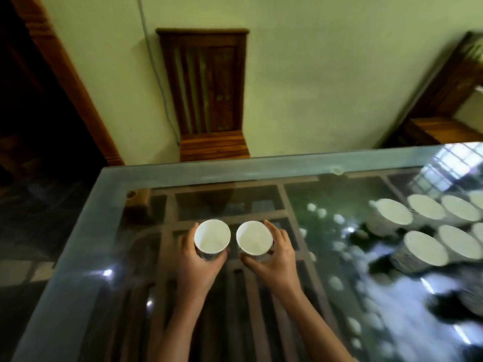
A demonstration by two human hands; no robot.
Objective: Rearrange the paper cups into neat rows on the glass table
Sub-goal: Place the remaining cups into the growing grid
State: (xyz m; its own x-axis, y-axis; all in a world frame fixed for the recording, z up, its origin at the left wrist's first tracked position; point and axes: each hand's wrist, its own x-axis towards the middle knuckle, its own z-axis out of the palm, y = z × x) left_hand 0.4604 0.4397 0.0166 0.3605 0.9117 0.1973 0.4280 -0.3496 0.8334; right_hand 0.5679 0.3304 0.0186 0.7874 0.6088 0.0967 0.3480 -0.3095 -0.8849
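Observation:
Two white paper cups with dark print stand upright side by side near the left end of the glass table [86,257]. My left hand [194,267] is wrapped around the left cup [212,239]. My right hand [274,257] grips the right cup [254,238]. The two cups sit a small gap apart. Whether their bases touch the glass is hidden by my fingers. At the right, several more white paper cups [423,246] stand in two rows, blurred by motion.
The glass top shows a wooden frame beneath and bright window reflections at the right. The table's far edge [261,163] faces a green wall with a wooden chair [209,100]. A dark doorway lies at the left, and wooden furniture [444,113] at the far right.

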